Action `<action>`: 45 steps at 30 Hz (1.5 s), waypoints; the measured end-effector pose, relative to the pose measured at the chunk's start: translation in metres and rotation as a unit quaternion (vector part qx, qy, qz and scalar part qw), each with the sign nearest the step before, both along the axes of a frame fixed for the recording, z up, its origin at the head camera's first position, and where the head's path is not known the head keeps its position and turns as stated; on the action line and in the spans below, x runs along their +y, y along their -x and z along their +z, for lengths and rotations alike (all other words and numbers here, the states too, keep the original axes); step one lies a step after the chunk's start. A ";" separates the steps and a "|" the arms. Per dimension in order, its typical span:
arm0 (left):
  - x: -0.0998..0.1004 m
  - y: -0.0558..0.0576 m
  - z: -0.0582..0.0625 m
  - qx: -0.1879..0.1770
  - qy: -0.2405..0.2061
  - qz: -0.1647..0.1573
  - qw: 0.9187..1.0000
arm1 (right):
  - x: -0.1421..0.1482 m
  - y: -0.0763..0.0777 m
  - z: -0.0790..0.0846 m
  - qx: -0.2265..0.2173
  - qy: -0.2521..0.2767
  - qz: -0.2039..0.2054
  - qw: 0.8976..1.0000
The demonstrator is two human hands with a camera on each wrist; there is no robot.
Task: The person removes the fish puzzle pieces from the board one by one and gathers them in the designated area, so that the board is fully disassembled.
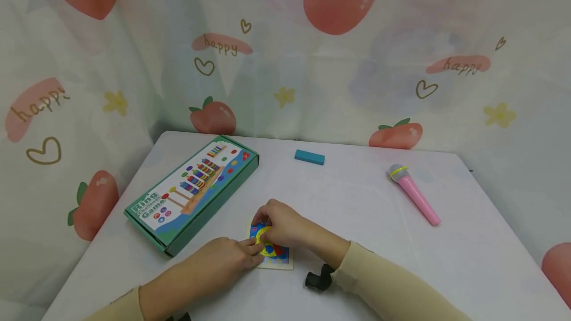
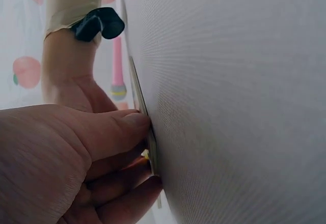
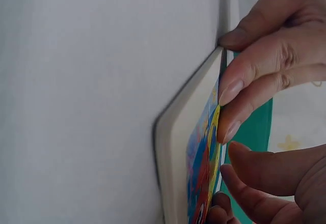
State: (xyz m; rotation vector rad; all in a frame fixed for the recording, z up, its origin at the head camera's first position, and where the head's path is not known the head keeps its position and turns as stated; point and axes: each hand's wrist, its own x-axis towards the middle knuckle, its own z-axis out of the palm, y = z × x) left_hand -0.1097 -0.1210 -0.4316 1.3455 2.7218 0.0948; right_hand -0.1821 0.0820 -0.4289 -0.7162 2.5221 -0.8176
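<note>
A small square picture board [image 1: 286,263], with a pale rim and a blue, yellow and red picture, lies on the white table. My left hand [image 1: 229,256] holds its left near side; in the left wrist view the thumb [image 2: 136,119] meets the board's edge. Two of that hand's fingers [image 3: 235,89] press on the picture. From the right and above, my right hand [image 1: 284,224] reaches over the picture. Its thumb [image 3: 254,165] and fingertips touch the yellow part, with a small gap between thumb and forefinger. The right hand covers much of the picture's upper half.
A green Ring Challenge Game box [image 1: 192,189] lies at the left. Toward the back is a teal block [image 1: 310,157]. At the right lies a pink toy microphone [image 1: 415,194]. A black wrist mount [image 1: 318,279] sits by my right sleeve. Printed curtains surround the table.
</note>
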 end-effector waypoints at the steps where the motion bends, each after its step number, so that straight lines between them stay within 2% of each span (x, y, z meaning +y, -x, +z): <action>1: 0.000 0.000 0.000 -0.007 0.001 0.003 1.000 | 0.000 0.000 0.000 -0.002 0.001 -0.001 1.000; 4: 0.001 0.001 0.001 -0.019 0.006 0.009 1.000 | 0.000 -0.002 0.000 0.002 0.001 -0.005 1.000; 13: 0.001 0.001 0.003 -0.011 -0.001 0.005 1.000 | -0.001 -0.004 0.003 0.018 -0.005 -0.006 1.000; 23: 0.000 0.000 0.004 -0.009 -0.013 0.006 1.000 | -0.010 -0.009 0.001 0.050 -0.014 -0.040 0.998; 29: 0.001 0.001 0.003 -0.015 -0.013 0.010 1.000 | -0.012 -0.010 0.002 0.048 -0.027 -0.044 0.998; 38: 0.000 0.002 -0.001 0.002 -0.019 0.002 1.000 | -0.013 -0.013 0.001 0.053 -0.043 -0.038 0.997; 45: 0.001 0.000 0.000 0.030 -0.005 -0.001 1.000 | -0.012 -0.019 0.002 0.094 -0.046 -0.011 0.994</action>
